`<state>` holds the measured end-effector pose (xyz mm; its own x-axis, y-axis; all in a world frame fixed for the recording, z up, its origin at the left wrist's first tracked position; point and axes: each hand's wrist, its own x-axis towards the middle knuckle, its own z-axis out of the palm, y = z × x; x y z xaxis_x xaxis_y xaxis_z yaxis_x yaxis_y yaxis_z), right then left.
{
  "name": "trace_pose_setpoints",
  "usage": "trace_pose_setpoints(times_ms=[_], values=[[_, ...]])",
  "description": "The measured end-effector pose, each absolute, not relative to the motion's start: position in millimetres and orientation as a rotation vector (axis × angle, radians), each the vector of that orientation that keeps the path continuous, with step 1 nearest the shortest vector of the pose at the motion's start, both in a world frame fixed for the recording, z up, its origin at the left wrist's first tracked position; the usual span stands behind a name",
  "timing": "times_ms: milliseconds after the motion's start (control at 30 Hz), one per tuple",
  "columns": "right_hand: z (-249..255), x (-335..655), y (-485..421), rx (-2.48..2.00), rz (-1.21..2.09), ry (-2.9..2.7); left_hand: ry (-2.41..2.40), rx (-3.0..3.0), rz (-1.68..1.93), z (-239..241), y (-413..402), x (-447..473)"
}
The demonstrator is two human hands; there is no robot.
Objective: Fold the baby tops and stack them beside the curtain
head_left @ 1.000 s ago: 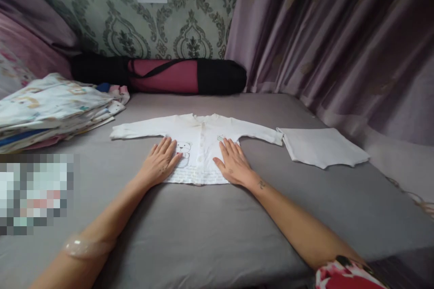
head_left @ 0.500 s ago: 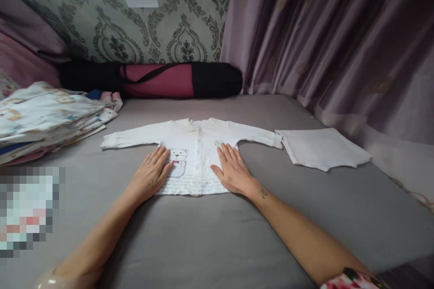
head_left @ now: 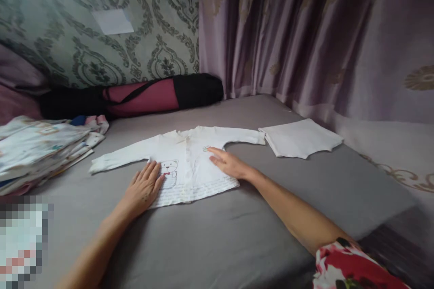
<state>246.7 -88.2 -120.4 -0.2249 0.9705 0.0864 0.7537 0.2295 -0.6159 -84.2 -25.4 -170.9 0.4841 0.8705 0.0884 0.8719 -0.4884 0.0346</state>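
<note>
- The step in hand looked like flattening the white shirt [head_left: 195, 169], which lay front side up on the grey bed sheet [head_left: 210, 244], between the two hands, both sleeves stretched out sideways
- The next move, as far as one could judge, called for a light, flat touch: thin cloth like this would probably wrinkle or slide if a palm dragged across it
- The front strip was a little rumpled, so that part seemed to need the most care
- The left hand [head_left: 145, 185] lay palm down on the shirt's left edge, beside the bear print [head_left: 168, 178], its fingers straight, near one another and pointing away from the person; it pinched nothing
- The right hand [head_left: 228, 162] was at the shirt's right side, tilted more onto its edge, fingers extended leftward and thumb apart; no pinch showed, and whether its fingertips pressed the cloth or hung just above could not be told
- Both forearms slanted inward from the lower corners, the right one bare below a red flowered sleeve [head_left: 356, 266]
</note>
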Motion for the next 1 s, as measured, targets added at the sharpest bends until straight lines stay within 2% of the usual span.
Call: trace_pose_setpoints(times_ms=[133,233,300,400,600,767,900,1000], values=[[-97.6,327.5,-69.4,-1.894,0.298,-1.845,-1.528,-2.787,-0.144,-134.9,-12.8,-84.7],[-90.3,380.2,-61.6,-2.326,0.050,-1.984,-1.479,-2.860,-0.364,-103.2,-3.1,-62.7],[-89.9,399.1,-58.4,-2.460,-0.005,-2.106,-1.454,-2.956,-0.449,-90.7,2.7,-33.2],[-90.1,408.7,-51.9,-2.542,0.060,-2.226,-1.340,-3.105,-0.492,-93.2,15.5,22.1],[-82.9,408.9,-30.8,-2.566,0.204,-2.250,-1.173,-3.192,-0.521,-139.5,54.1,101.9],[-78.8,403.2,-22.7,-2.578,0.320,-2.236,-1.119,-3.157,-0.596,-161.8,64.0,123.9],[-85.6,405.6,-18.5,-2.563,0.414,-2.164,-1.246,-3.090,-0.455,-162.8,60.3,133.1],[-92.8,410.9,-12.9,-2.492,0.322,-2.073,-1.347,-3.046,-0.350,-158.3,58.5,136.9]])
